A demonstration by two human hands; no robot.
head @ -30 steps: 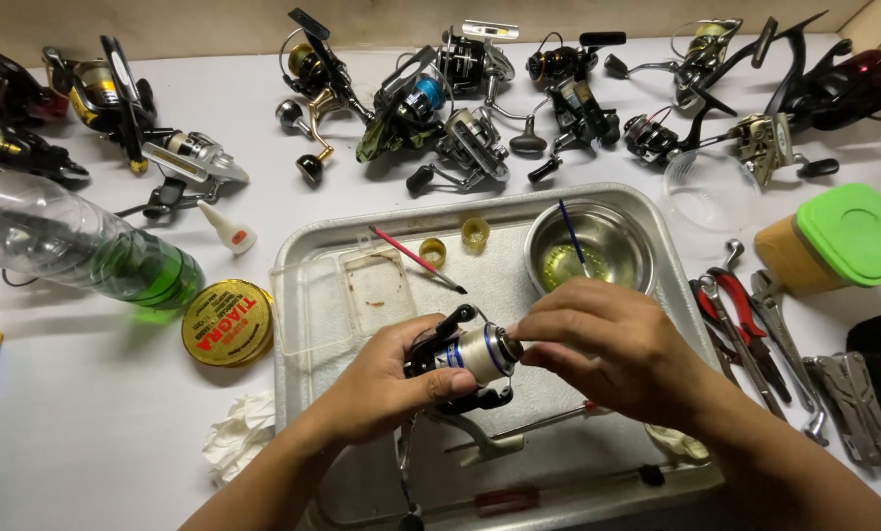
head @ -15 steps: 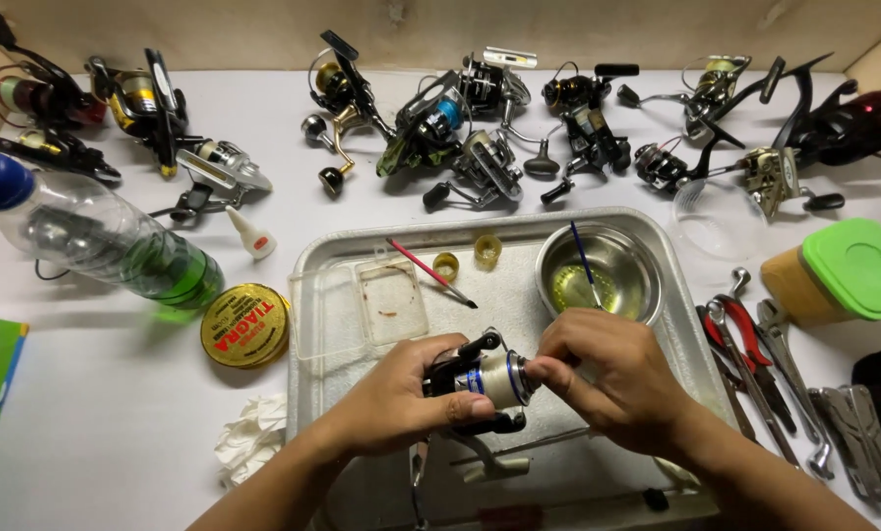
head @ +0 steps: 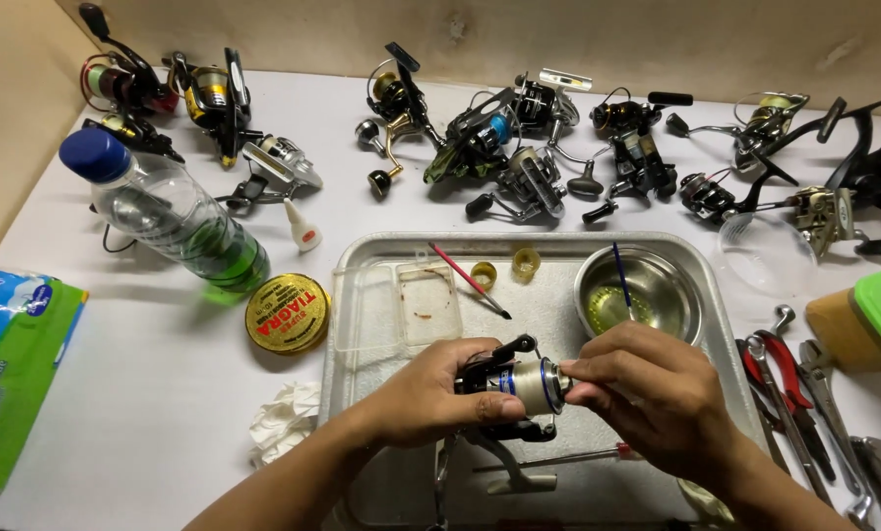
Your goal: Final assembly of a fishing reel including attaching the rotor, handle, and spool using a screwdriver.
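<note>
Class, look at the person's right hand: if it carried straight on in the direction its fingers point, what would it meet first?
The right hand points leftward, its fingertips at the front of the fishing reel's spool. It would meet that spool first, then the left hand gripping the reel; depth looks consistent.

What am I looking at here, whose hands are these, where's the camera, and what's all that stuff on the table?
The view comes from a camera worn on a person's head, looking down at their own two bare hands. There is no machine. The left hand grips the dark body of a fishing reel, while the right hand pinches the front end of its pale spool. They work over a metal tray on a white table. In the tray lie a small steel bowl with yellowish liquid and a blue-handled brush, a red-handled brush and a clear plastic box. Beside the tray are a round yellow tin, a plastic bottle with green liquid lying on its side, and red-handled pliers. More fishing reels line the back.
</note>
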